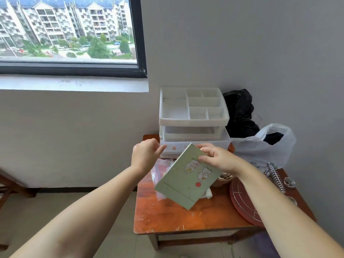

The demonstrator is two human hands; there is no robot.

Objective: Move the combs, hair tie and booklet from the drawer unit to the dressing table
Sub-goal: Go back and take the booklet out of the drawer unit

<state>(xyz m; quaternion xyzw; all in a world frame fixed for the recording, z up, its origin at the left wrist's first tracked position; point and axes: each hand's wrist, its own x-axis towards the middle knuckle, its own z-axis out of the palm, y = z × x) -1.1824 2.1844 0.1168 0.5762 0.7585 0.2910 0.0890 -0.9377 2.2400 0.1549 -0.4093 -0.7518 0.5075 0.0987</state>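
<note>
Booklet [188,178] held above cluttered orange table [167,216].

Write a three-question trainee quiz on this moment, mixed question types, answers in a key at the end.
1. True or false: the left hand holds the green booklet.
2. Multiple choice: the white drawer unit stands on A) the windowsill, B) the orange table, C) the floor.
3. Fill in: the top tray of the drawer unit is split into several ____.

Key:
1. False. The right hand has the grip on the booklet's upper edge; the left hand is beside it, holding nothing visible.
2. B.
3. Compartments, all apparently empty.
</note>
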